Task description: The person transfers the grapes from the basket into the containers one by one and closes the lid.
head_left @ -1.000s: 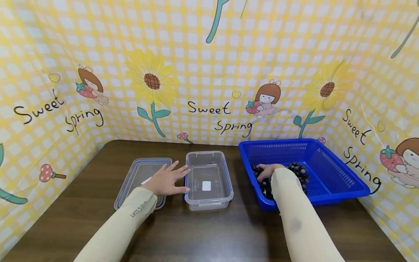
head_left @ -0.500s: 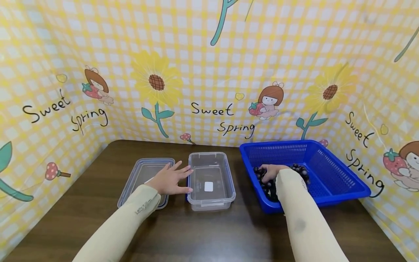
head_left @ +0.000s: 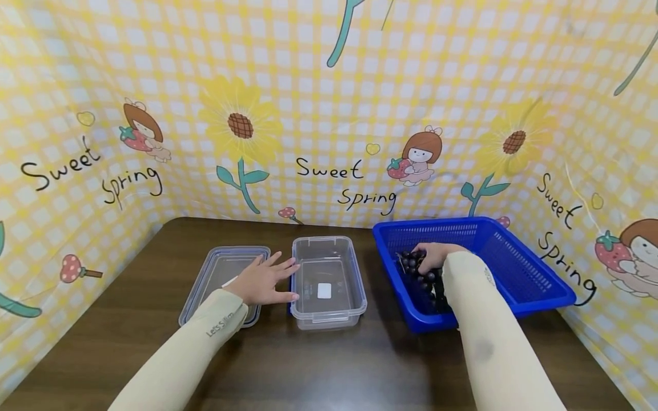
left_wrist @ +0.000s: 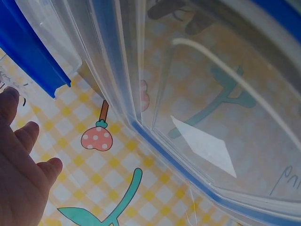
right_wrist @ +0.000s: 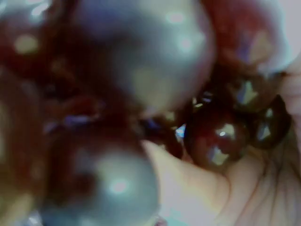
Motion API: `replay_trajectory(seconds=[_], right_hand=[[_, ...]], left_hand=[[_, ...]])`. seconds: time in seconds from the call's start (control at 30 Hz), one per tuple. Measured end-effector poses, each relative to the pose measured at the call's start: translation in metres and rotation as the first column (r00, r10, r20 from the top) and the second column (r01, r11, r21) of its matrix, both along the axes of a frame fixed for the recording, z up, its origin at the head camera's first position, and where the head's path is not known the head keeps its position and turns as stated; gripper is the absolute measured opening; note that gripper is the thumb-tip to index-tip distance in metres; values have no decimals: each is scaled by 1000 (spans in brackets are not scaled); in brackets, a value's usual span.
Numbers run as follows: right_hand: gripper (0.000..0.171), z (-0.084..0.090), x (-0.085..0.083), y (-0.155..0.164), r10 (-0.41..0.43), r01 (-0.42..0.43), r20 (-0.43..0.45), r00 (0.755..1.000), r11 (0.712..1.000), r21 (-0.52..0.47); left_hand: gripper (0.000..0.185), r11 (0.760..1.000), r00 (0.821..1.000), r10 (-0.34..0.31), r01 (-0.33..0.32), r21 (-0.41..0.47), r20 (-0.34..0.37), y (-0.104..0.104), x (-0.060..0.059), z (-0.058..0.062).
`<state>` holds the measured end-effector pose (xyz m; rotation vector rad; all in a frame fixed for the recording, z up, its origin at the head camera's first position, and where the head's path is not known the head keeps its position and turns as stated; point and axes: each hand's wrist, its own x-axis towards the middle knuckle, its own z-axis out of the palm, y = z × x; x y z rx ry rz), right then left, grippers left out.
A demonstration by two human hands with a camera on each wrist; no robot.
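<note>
My right hand (head_left: pixel 437 257) reaches into the blue plastic basket (head_left: pixel 529 260) and grips a bunch of dark grapes (head_left: pixel 410 261), with the thumb and fingers curled among the berries. In the right wrist view, round grapes (right_wrist: pixel 218 134) fill the picture, pressed against the thumb and palm. My left hand (head_left: pixel 262 282) is spread flat, its fingertips at the left side of a clear plastic food container (head_left: pixel 329 315). That container stands upright without a lid on and bears a white label (head_left: pixel 324 291) on its bottom. Part of the bunch is hidden behind my right sleeve.
A clear lid (head_left: pixel 213 277) with a blue seal lies to the left, partly under my left hand and sleeve. All of it stands on a dark wooden table (head_left: pixel 329 371), with a yellow checked cloth (head_left: pixel 329 114) hanging behind and at both sides.
My right hand has shifted up and to the right inside the basket, and the grapes have moved along with it. The left hand stays by the container.
</note>
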<state>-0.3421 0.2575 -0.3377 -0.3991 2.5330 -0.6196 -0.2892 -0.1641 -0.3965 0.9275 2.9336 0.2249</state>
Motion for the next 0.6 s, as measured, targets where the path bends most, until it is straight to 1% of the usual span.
replay_trajectory(seconds=[0.17, 0.3, 0.4, 0.47, 0.6], right_hand=[[63, 20, 4, -10, -19, 19, -10, 1000, 1000, -20], [68, 34, 11, -16, -81, 82, 28, 996, 995, -57], [72, 42, 14, -14, -121, 129, 85, 989, 987, -93], [73, 46, 16, -12, -116, 126, 102, 988, 987, -95], [74, 54, 20, -7, -107, 116, 105, 989, 989, -87]], left_hand=[[79, 1000, 1000, 0, 0, 6, 9, -1, 0, -1], [81, 1000, 1000, -3, 3, 4, 7, -2, 0, -2], [81, 1000, 1000, -5, 5, 11, 3, -2, -1, -2], [80, 1000, 1000, -4, 4, 16, 5, -1, -1, -3], [78, 1000, 1000, 1, -1, 17, 12, -1, -1, -4]])
